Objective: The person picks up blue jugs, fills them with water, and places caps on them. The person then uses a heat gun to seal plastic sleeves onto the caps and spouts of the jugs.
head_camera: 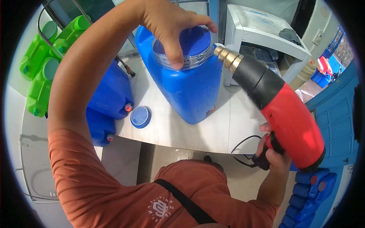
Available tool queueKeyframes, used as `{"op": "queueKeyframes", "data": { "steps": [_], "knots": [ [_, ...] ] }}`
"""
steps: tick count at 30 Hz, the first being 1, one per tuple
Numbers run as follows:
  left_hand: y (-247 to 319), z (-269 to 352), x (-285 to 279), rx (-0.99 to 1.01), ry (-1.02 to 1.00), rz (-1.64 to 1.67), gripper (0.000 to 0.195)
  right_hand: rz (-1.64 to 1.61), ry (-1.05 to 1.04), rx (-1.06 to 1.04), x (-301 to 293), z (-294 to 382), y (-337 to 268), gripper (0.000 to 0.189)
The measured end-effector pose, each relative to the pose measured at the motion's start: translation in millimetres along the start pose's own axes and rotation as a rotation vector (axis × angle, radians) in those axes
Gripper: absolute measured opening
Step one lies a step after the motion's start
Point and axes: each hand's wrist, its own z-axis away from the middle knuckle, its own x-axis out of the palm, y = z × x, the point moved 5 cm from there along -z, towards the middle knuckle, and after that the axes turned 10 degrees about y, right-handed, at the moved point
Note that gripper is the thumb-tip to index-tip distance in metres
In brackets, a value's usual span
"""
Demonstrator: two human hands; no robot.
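Observation:
A blue plastic water container stands on the white tiled counter, its wide cap ringed by a clear printed seal band. Over that cap arches my left hand, thumb on the band at the near side and fingers reaching to the far right edge. My right hand grips the black handle of a red and black heat gun. The gun's stepped metal nozzle points at the right side of the band, close to it. A loose blue lid lies on the counter to the left.
More blue containers with small taps stand at left, beside green jugs. A white shelf unit is at the back right. The gun's black cord loops near the counter's front edge. Blue containers are stacked at lower right.

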Motion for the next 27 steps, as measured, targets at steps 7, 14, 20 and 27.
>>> {"op": "queueKeyframes", "data": {
  "steps": [7, 14, 20, 27],
  "knots": [
    [-3.9, 8.7, -0.4, -0.051, 0.063, -0.030, 0.128, -0.113, 0.083, 0.124, -14.9, 4.3, -8.3, 0.074],
    [-15.0, 19.3, 4.3, -0.278, 0.147, -0.044, 0.121, -0.098, 0.064, 0.079, -16.4, 20.1, -5.4, 0.074],
    [-37.7, 44.0, 0.8, -0.322, 0.236, 0.055, 0.114, -0.029, -0.076, 0.068, -19.9, 30.6, 11.0, 0.068],
    [-33.8, 55.9, -3.3, -0.421, 0.231, 0.063, 0.099, 0.040, -0.066, 0.072, -11.4, 28.5, -10.4, 0.069]
  ]
}}
